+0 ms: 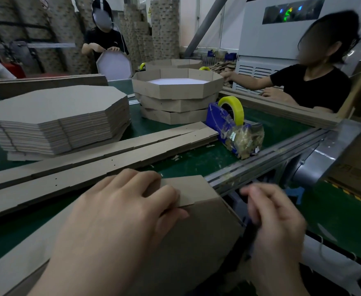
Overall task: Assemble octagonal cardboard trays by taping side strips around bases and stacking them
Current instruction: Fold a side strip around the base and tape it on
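Hands at work on an unfinished cardboard tray (196, 242) at the near edge of a green conveyor belt (196, 159). The left hand (119, 210) grips the tray's side strip (188, 189), fingers lying close together over its upper panel and the thumb pressed against the brown face just below the fold. The right hand (275, 227) hangs just beside the tray's right corner, past the belt's metal rail; it is blurred, its fingers look loosely curled, and whether they hold anything cannot be told.

Beyond the left hand, loose side strips (102, 154) lie flat along the belt. Behind them to the left sits a tall stack of flat octagonal bases (57, 116); at centre stand stacked finished trays (177, 97), the top one with a white floor. A blue tape dispenser (228, 127) carrying a yellowish tape roll (233, 107) stands just right of that stack.

A seated worker in a black shirt (312, 86) reaches across from the right, while a second worker (104, 39) at the far end holds an upright white-faced octagonal tray (114, 65).
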